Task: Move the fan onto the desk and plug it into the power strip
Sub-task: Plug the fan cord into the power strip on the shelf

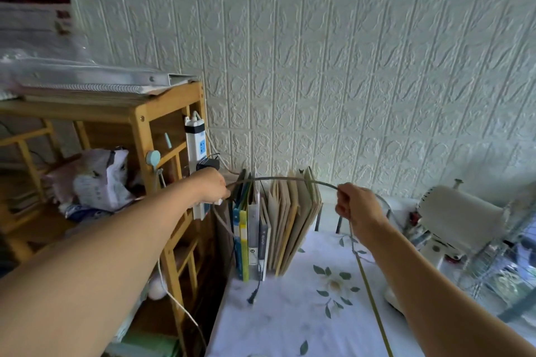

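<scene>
Plugging in: left hand point(213, 187) holds plug at power strip point(197, 165), right hand point(352, 206) pinches cord point(278, 178); next, seat prongs squarely

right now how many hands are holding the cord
2. The left hand grips the cord by the power strip; the right hand pinches it above the desk.
</scene>
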`<action>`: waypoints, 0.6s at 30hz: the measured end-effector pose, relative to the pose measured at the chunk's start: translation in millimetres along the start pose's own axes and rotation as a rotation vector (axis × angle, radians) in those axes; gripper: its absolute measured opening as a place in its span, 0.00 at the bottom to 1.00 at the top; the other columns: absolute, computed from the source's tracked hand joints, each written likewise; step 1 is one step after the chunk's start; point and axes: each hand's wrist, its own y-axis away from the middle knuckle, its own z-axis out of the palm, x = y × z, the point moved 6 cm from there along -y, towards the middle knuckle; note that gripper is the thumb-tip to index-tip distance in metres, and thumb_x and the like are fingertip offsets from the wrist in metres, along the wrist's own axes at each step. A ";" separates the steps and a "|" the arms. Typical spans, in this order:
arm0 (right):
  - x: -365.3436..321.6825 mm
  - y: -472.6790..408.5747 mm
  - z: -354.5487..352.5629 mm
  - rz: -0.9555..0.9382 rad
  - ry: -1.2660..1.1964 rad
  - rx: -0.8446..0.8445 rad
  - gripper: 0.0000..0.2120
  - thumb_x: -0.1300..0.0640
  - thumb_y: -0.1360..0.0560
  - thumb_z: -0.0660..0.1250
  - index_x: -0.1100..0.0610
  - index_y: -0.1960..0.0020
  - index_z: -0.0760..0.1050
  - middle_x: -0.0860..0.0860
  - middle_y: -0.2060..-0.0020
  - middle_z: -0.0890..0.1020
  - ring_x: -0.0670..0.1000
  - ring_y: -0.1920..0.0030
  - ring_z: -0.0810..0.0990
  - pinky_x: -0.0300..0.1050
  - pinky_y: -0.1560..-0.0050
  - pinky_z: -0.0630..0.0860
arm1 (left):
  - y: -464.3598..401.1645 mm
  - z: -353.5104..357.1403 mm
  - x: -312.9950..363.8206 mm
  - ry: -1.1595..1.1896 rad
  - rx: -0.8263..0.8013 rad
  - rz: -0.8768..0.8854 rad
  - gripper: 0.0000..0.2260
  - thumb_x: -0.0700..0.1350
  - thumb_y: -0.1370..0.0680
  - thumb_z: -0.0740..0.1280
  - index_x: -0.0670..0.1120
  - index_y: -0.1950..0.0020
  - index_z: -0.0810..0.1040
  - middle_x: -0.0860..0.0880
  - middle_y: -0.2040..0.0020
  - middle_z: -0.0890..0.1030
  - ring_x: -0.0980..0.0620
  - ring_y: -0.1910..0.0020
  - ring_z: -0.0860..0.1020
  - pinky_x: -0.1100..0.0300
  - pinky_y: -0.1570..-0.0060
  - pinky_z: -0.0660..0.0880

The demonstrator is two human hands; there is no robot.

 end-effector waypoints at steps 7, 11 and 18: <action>29.6 15.2 -5.2 0.189 0.223 -0.100 0.24 0.63 0.24 0.57 0.58 0.79 0.66 0.51 0.83 0.68 0.48 0.82 0.67 0.39 0.74 0.64 | 9.9 6.9 18.4 0.442 -0.065 0.040 0.07 0.40 0.21 0.61 0.43 0.58 0.73 0.45 0.59 0.76 0.49 0.55 0.75 0.53 0.40 0.71; 36.7 31.6 7.0 0.284 0.329 -0.257 0.18 0.62 0.24 0.56 0.61 0.70 0.74 0.56 0.72 0.77 0.52 0.68 0.78 0.45 0.59 0.69 | 14.9 0.6 35.0 0.550 -0.061 0.112 0.11 0.35 0.24 0.58 0.41 0.64 0.76 0.45 0.62 0.77 0.50 0.57 0.75 0.50 0.35 0.67; 7.2 32.2 35.1 0.227 0.283 -0.375 0.13 0.61 0.23 0.58 0.63 0.43 0.77 0.59 0.50 0.81 0.55 0.50 0.79 0.47 0.51 0.72 | 21.4 -8.6 50.1 0.308 0.030 0.286 0.11 0.49 0.28 0.70 0.47 0.68 0.76 0.46 0.65 0.79 0.50 0.62 0.77 0.50 0.44 0.73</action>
